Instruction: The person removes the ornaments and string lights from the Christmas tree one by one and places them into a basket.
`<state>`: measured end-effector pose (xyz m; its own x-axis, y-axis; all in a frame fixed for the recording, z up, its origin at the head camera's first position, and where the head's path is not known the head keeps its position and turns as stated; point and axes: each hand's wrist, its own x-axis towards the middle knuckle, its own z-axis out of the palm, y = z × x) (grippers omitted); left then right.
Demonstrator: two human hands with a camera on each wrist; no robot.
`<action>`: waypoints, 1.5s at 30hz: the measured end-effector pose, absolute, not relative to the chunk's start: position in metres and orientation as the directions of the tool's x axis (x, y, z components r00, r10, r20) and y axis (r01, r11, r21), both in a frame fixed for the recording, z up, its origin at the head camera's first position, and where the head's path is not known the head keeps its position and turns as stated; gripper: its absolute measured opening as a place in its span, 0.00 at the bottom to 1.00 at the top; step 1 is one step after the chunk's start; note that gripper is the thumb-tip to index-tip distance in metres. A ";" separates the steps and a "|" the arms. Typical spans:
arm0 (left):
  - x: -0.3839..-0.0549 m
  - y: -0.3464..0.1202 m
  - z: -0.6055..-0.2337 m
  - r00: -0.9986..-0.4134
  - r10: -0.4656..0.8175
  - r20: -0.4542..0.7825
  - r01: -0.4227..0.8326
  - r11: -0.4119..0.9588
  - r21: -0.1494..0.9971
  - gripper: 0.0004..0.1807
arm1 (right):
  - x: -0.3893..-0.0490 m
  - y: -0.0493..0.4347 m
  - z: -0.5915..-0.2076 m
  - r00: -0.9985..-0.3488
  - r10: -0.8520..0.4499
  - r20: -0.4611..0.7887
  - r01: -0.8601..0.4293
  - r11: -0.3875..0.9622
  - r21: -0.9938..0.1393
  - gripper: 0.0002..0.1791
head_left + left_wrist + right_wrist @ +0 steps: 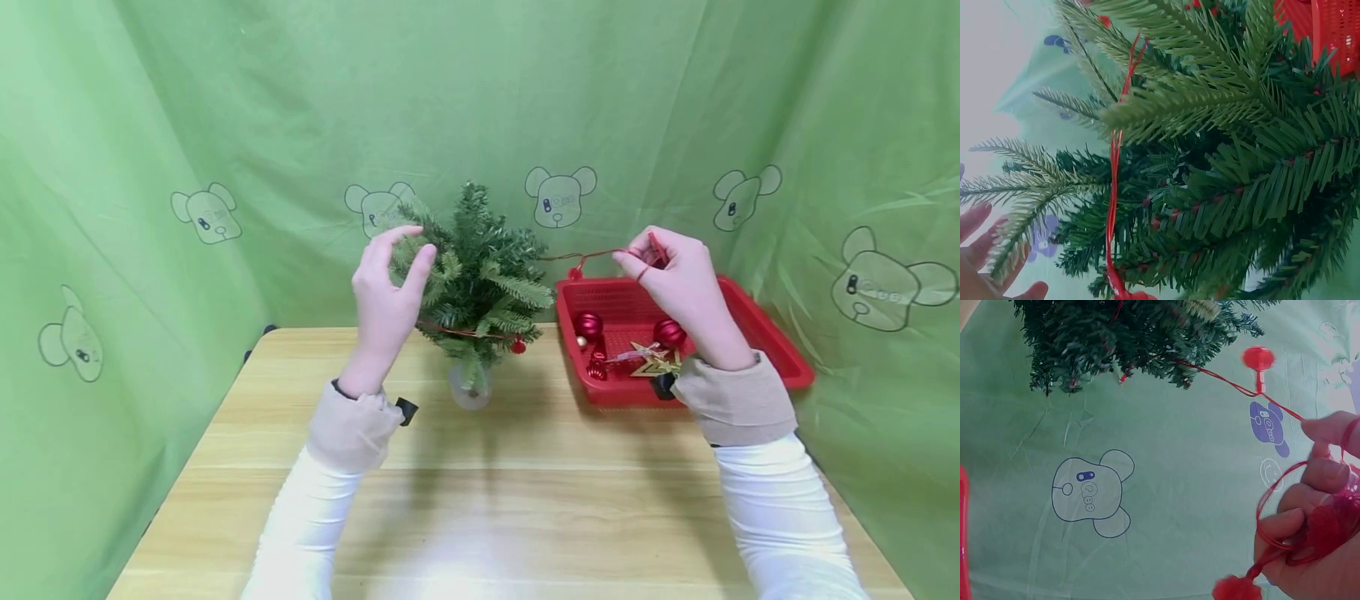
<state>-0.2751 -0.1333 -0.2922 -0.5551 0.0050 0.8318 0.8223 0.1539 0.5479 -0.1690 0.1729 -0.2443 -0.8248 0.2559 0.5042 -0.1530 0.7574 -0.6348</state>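
Note:
A small green artificial Christmas tree (480,275) stands upright in a pale base (471,390). Round its branches runs a red light string (588,255), a twin wire with red bulb-like pieces such as the low front one (518,345). My right hand (690,283) grips the rest of it, bunched in loops against the palm, thumb and forefinger pinching the wire (1229,381) that stretches to the tree. My left hand (384,292) is beside the left branches, thumb and fingers apart and holding nothing. Branch tips overlap its fingers in the left wrist view.
A red plastic basket (622,398) on the right of the wooden table (465,492) holds shiny red balls (588,324), a gold star (658,363) and other small ornaments. Green curtains (480,100) with bear-head prints hang behind and at both sides.

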 end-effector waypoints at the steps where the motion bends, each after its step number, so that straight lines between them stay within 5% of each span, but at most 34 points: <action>1: -0.276 -0.135 -0.292 -0.566 -0.003 0.825 0.814 0.155 0.559 0.18 | -0.170 0.173 -0.245 -0.816 0.270 0.512 -0.161 0.744 -0.649 0.09; 17: -0.310 -0.162 -0.293 -0.798 -0.061 0.600 0.589 0.133 0.797 0.20 | -0.181 0.168 -0.249 -0.546 0.526 0.652 -0.492 0.430 -0.758 0.10; 28: -0.332 -0.184 -0.288 -0.913 -0.002 0.407 0.398 0.203 0.895 0.28 | -0.196 0.164 -0.251 -0.588 0.656 0.474 -0.652 -0.037 -0.757 0.19; 37: -0.302 -0.171 -0.280 -0.851 -0.179 0.493 0.482 0.105 0.870 0.22 | -0.212 0.170 -0.253 -0.689 0.662 0.294 -0.676 -0.442 -0.590 0.17; 45: -0.268 -0.145 -0.280 -0.721 -0.210 0.660 0.634 0.184 0.751 0.22 | -0.227 0.176 -0.250 -0.678 0.671 0.300 -0.720 -0.524 -0.455 0.22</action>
<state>-0.2684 -0.1451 -0.2801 -0.7210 -0.2096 0.6604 0.6343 0.1838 0.7509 -0.2273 0.1756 -0.2504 -0.6784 0.6708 0.2997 -0.7196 -0.5244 -0.4551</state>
